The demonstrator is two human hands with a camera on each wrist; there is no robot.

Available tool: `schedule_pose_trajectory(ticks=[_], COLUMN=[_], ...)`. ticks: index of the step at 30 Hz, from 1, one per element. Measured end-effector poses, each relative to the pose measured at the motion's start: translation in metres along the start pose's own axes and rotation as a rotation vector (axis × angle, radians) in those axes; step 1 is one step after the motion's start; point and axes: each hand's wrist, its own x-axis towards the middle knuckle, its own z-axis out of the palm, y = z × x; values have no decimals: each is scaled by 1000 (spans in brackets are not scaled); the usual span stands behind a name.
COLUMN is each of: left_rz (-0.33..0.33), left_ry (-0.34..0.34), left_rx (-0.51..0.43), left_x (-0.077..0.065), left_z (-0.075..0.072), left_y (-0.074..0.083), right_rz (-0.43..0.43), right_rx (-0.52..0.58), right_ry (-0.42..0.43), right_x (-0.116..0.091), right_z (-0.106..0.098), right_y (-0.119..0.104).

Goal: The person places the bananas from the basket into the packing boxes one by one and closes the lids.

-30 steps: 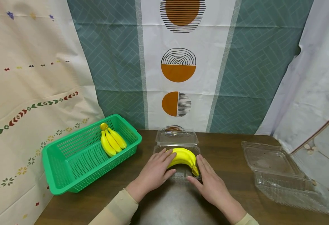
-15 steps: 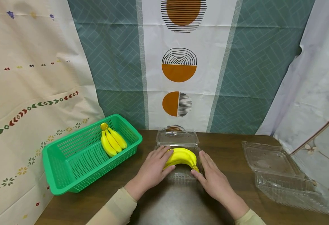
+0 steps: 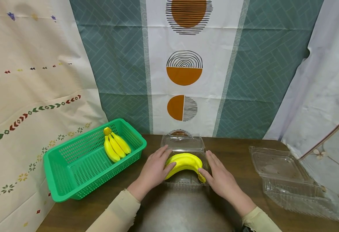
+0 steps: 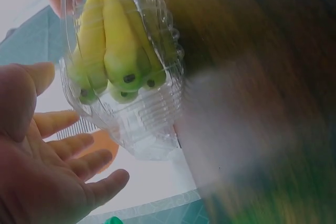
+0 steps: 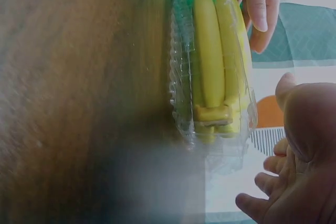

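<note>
Brown desk (image 3: pixel 172 212), one banana bunch (image 3: pixel 185 160) in the clear box (image 3: pixel 184 186) between left hand (image 3: pixel 151 169) and right hand (image 3: pixel 223 182), both relaxed, gripping nothing; I judge placing nearly done, next calling for the far lid (image 3: pixel 184 143).

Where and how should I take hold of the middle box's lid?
Probably best by the lid's far corners, reaching over from above. It lies folded back beyond the box, hinged on its near side, so the far edge looks free. The left hand and right hand flank the box, so each could take a corner.
</note>
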Motion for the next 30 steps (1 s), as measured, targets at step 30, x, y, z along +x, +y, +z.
schedule_pose_trajectory(ticks=[30], left_rz=[-196], left_ry=[-61], left_rx=[-138], left_x=[22], left_z=[-5], left_y=[-22], right_rz=[68], right_rx=[36], right_ry=[-44], right_x=[42], right_z=[-6], right_y=[15])
